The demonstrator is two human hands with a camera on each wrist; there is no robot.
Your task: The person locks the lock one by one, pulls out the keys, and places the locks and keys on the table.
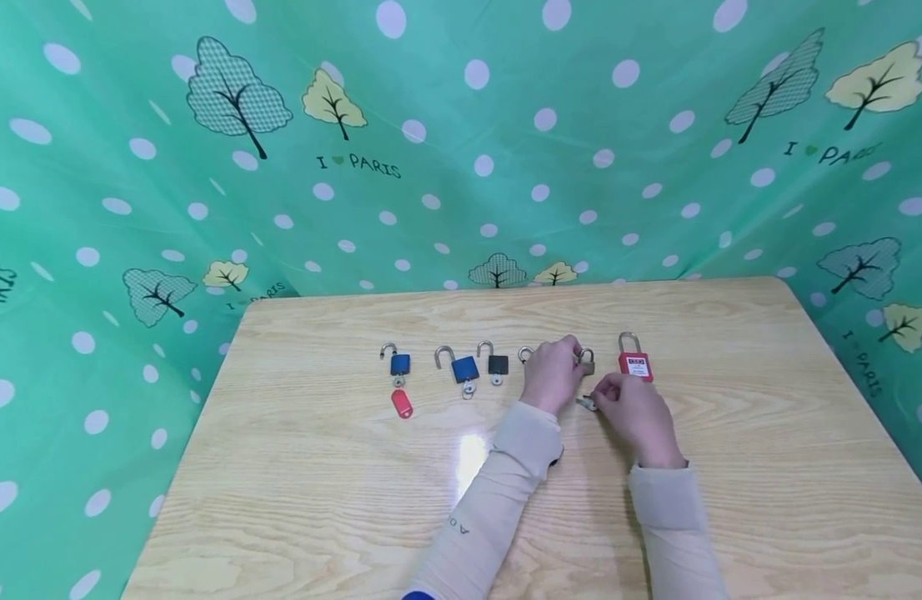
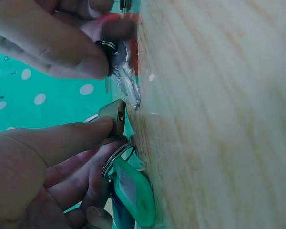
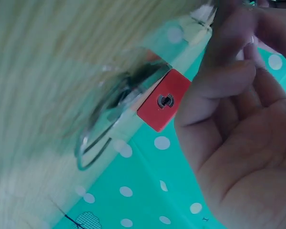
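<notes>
My left hand (image 1: 553,375) grips a small brass padlock (image 2: 115,119) by its body, its keyhole face turned toward the other hand. Just in front of that keyhole, my right hand (image 1: 638,414) pinches a silver key (image 2: 128,85) on a ring, its tip apart from the lock. Below the left fingers in the left wrist view hangs a green key tag (image 2: 138,193) on a metal ring; the lock it belongs to is mostly hidden. A red padlock (image 1: 635,364) with a closed shackle lies beyond the right hand, its keyhole showing in the right wrist view.
To the left on the wooden table (image 1: 318,500) lie a blue padlock (image 1: 400,364) with a red tag (image 1: 402,404), a larger blue padlock (image 1: 465,369) and a black padlock (image 1: 498,365). Their shackles are open and keys sit at them. A green dotted cloth (image 1: 446,208) hangs behind.
</notes>
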